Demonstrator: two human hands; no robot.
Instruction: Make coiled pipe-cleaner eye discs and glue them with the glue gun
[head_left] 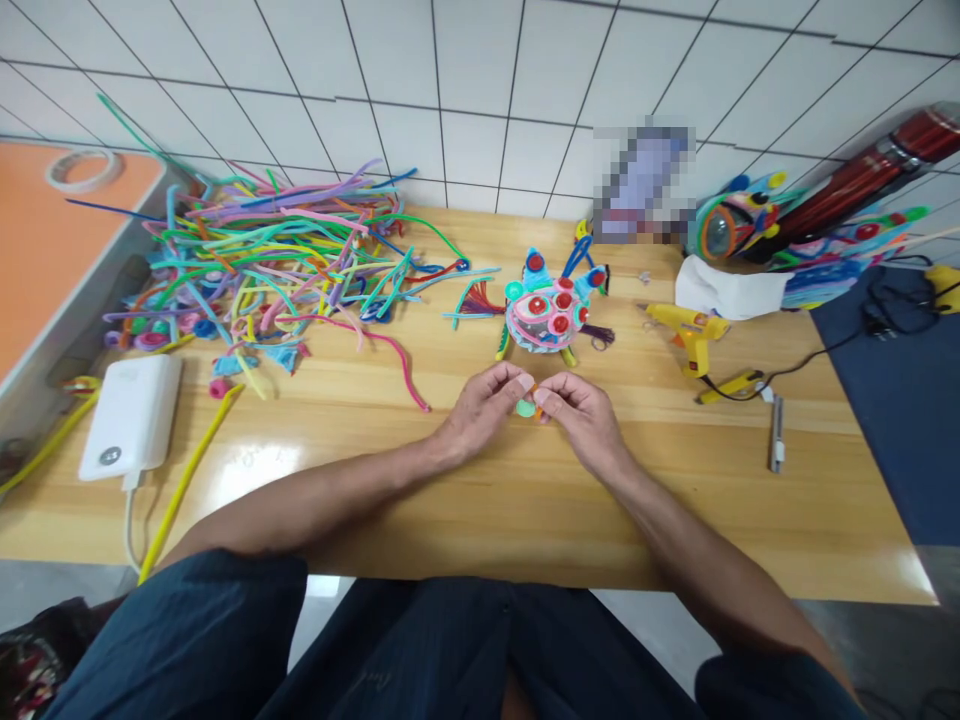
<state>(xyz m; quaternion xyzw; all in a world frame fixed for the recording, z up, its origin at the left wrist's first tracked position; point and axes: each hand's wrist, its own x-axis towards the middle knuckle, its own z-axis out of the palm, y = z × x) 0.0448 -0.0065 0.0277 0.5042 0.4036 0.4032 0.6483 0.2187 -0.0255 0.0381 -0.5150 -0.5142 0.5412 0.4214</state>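
Note:
My left hand and my right hand meet over the middle of the table, thumbs and fingertips pinched together. Between them is a short orange pipe cleaner, partly covered by the fingers. A small light green round piece shows just under my left fingertips; whether it is joined to the orange one I cannot tell. Right behind the hands stands a colourful pipe-cleaner figure with red round spots, blue horn-like tops, yellow-green legs and dark red tufts at its sides.
Loose pipe cleaners lie heaped at the left, near a white power bank with a cable. To the right are a yellow glue gun, a yellow cutter, a grey slim tool and a red flask. A tiled wall bounds the back.

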